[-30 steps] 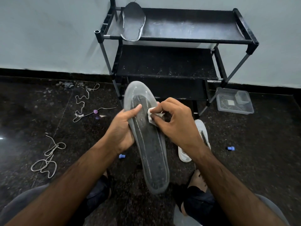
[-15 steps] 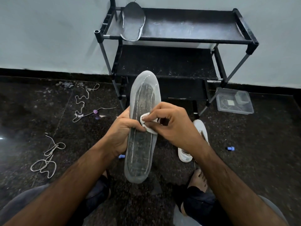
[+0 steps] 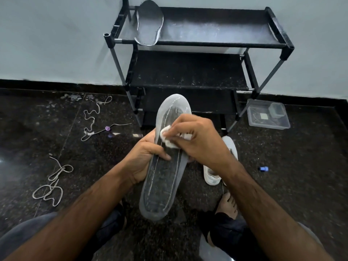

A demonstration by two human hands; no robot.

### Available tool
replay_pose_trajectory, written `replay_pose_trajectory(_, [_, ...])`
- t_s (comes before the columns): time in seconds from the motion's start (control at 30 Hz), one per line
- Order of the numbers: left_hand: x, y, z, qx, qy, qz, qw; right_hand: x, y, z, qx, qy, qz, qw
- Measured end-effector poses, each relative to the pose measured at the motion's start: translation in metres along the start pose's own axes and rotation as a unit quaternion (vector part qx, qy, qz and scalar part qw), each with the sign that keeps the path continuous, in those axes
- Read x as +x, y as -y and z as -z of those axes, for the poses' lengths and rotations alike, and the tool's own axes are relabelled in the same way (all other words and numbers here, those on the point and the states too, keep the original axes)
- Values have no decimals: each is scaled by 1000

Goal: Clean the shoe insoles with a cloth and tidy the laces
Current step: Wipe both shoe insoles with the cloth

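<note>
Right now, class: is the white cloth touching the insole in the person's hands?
Touching. The head view shows the right hand pressing the white cloth against the insole.

- Shoe rack [image 3: 197, 44] stands against the wall.
- Second insole [image 3: 148, 25] lies on its top shelf, left end.
- Two laces [image 3: 92, 119] [image 3: 50, 185] lie left of it.
- Container [image 3: 268, 115] sits right of it.
- Held insole [image 3: 165, 166] is before it.

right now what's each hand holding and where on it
Left hand grips the insole at its left edge near the middle, thumb across the top. Right hand pinches a small white cloth against it.
</note>
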State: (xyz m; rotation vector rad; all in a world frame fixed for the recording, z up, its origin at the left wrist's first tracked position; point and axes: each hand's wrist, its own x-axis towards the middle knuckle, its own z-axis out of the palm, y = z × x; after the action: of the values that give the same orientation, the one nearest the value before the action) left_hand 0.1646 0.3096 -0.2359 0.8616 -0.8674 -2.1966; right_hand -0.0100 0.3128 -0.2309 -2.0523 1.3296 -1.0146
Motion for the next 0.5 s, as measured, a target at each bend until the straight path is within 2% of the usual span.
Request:
replay_pose_trajectory(0.13, [1,3,-6,-30,52,20,998,-3,-9,5,-68,-133,-51,988])
replay_pose_trajectory(0.2, [0,2,-5,-25,51,21,998,-3,-3,1,-33,-115,-37,992])
replay_pose_trajectory(0.33, [-2,-5,0,18,-7,23,1000,-2,13,-7,37,26,25,999])
replay_pose_trajectory(0.4, [-1,-5,-2,5,-1,27,1000,-1,8,-7,9,4,11,1000])
replay_pose_trajectory(0.5, [2,2,-10,-36,26,45,998,-1,-3,-1,-56,-96,-34,993])
